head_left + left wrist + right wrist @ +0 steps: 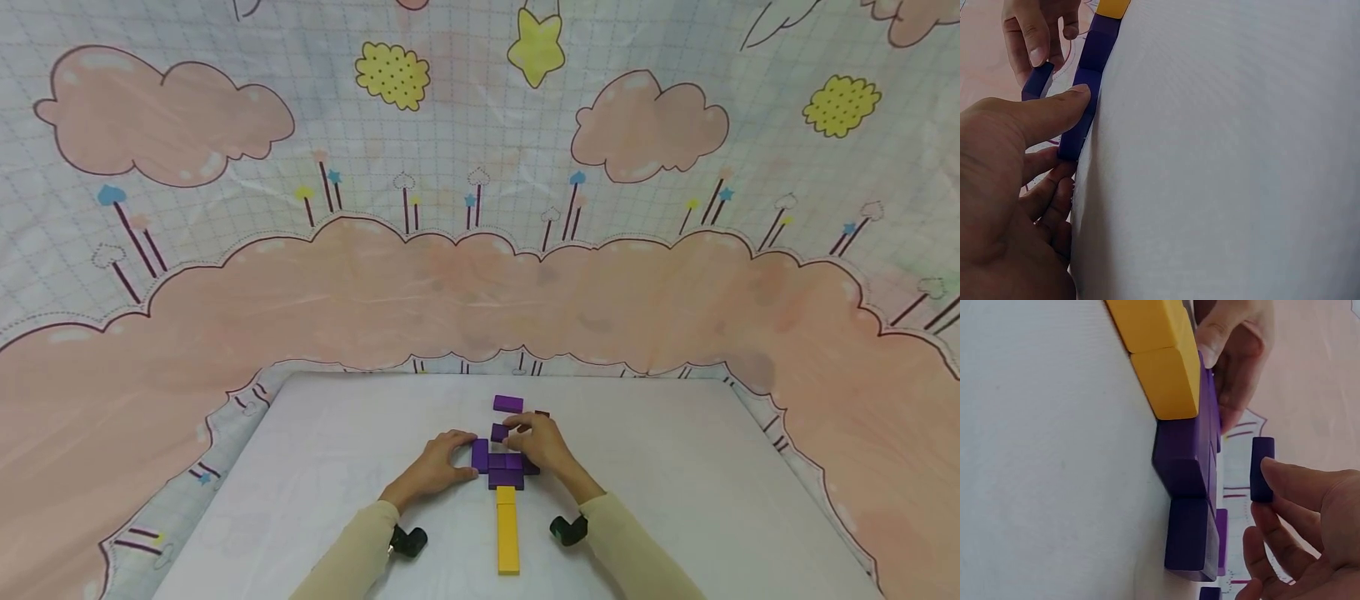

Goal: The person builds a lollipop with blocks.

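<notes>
My left hand [433,468] holds an upright-lying purple block [480,457] at its two ends, thumb on the near end and fingers at the far end. That block lies against the left side of a group of purple blocks [506,480] on the table. In my right hand [546,447], thumb and fingertips pinch a small purple block [1262,469]. The right wrist view shows it raised off the table, apart from the group. A dark purple block [1188,537] adjoins the group's right side, partly hidden by my right hand in the head view.
A line of yellow blocks [507,537] runs from the purple group toward me. Farther back lies a loose purple block [508,404]. A dark block [542,413] shows just behind my right hand. The white table [360,417] meets a printed cloth backdrop [480,292].
</notes>
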`<state>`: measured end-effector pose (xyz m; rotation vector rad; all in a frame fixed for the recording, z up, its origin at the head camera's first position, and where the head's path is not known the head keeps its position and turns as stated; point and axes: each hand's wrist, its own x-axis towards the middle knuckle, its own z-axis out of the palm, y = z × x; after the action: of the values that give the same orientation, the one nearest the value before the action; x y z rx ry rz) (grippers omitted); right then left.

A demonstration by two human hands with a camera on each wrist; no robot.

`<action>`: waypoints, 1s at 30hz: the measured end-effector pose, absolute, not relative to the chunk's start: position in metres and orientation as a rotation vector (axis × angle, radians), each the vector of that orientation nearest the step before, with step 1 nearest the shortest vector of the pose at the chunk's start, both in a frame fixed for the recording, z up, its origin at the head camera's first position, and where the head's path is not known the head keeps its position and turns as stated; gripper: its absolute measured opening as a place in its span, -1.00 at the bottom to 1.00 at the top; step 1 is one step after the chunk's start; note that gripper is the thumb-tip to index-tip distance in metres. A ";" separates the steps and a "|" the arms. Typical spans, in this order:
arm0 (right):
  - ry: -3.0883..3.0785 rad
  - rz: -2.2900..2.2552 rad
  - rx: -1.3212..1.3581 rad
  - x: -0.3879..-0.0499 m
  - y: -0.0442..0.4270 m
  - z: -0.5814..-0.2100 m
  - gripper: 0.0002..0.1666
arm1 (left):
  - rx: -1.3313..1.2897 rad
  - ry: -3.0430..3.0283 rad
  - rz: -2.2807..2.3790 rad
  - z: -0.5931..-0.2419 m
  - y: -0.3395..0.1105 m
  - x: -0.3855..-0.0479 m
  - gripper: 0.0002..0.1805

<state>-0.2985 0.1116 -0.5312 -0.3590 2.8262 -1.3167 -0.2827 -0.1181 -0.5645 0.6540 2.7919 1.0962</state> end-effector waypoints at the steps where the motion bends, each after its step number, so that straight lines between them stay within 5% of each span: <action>1: 2.824 -1.316 -0.360 -0.298 0.112 -0.532 -0.68 | 0.654 2.793 1.097 -0.565 -0.118 -0.283 -0.33; 30: 2.850 -1.194 -0.427 -0.300 0.110 -0.538 -0.69 | 0.645 2.796 1.085 -0.560 -0.117 -0.282 -0.34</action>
<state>-0.3003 0.1098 -0.5384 -0.4270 2.8502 -1.1941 -0.2818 -0.1167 -0.5599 0.6451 2.7956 1.0845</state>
